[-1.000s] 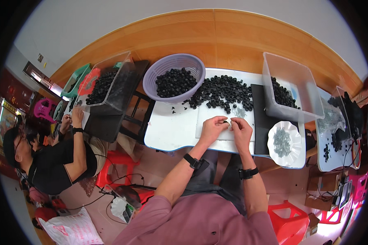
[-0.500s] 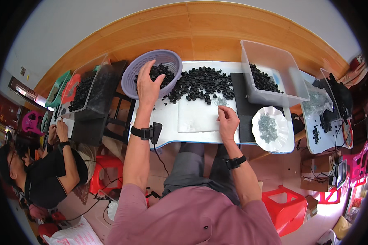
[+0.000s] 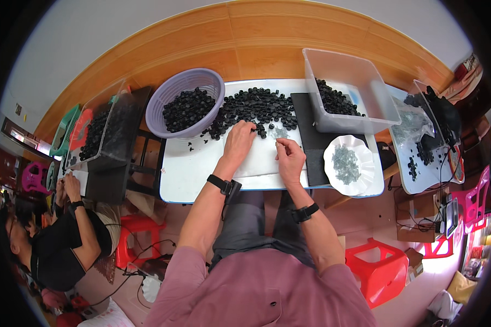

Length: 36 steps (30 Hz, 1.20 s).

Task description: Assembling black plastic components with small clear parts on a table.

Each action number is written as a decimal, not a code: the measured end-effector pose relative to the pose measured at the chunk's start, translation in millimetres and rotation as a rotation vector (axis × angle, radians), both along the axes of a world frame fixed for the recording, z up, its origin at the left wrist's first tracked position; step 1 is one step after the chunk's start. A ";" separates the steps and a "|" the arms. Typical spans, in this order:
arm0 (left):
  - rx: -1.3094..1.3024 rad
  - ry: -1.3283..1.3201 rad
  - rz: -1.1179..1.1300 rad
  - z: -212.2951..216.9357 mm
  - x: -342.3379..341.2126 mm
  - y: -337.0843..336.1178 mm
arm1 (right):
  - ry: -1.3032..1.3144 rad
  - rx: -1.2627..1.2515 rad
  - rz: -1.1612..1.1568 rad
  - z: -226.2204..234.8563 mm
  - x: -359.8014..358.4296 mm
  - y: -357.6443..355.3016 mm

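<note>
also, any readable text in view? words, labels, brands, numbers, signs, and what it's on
Nothing legible to quote.
White sack, lower left: faint reddish marks, too blurred.
Dark item by the table's right end: small pale mark, too small.
Black pieces, purple basket, clear bin, white fluted dish: no lettering visible.

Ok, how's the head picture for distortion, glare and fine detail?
Head view: fisheye distortion arches the wooden wall panel; same head view: glare washes out the floor at lower right; head view again: clear pieces in the scalloped white dish run together.
</note>
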State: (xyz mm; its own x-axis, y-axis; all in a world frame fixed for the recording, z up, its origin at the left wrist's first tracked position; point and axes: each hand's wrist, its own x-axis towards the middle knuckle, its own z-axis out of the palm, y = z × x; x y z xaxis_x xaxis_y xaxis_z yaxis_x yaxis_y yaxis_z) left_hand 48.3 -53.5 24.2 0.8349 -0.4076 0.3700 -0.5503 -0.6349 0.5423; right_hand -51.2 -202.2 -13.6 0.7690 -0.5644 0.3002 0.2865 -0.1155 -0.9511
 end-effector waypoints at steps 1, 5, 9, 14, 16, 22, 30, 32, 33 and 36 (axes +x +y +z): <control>0.026 0.005 0.006 1.4 0.1 -0.3 | 0.002 0.000 -0.003 0.2 -0.3 -0.6; 0.078 0.059 0.012 8.2 -8.3 -0.7 | 0.014 -0.011 -0.013 2.1 -1.5 -2.0; -0.046 0.118 0.057 7.5 -13.5 -0.1 | 0.030 -0.036 0.007 4.4 -1.9 -4.1; 0.010 0.040 0.028 -7.9 -9.3 7.2 | 0.020 -0.024 -0.001 -0.7 1.1 -3.3; -0.068 0.111 0.054 -12.8 -14.1 9.3 | 0.029 -0.003 -0.004 -0.1 0.5 -3.5; -0.115 0.024 0.114 -22.9 -26.7 7.8 | 0.022 0.002 0.003 4.3 -2.4 -3.3; -0.130 -0.025 0.101 -19.8 -33.2 7.5 | 0.052 0.009 -0.056 12.9 -16.8 -22.5; -0.125 -0.027 0.089 -20.0 -34.2 5.6 | 0.117 -0.263 -0.099 11.8 -17.7 -30.2; -0.142 -0.063 0.094 -19.4 -32.7 5.1 | 0.126 -0.269 -0.104 11.1 -16.5 -32.7; -0.170 -0.092 0.102 -20.2 -31.8 3.3 | 0.149 -0.541 -0.081 18.1 -11.9 -31.2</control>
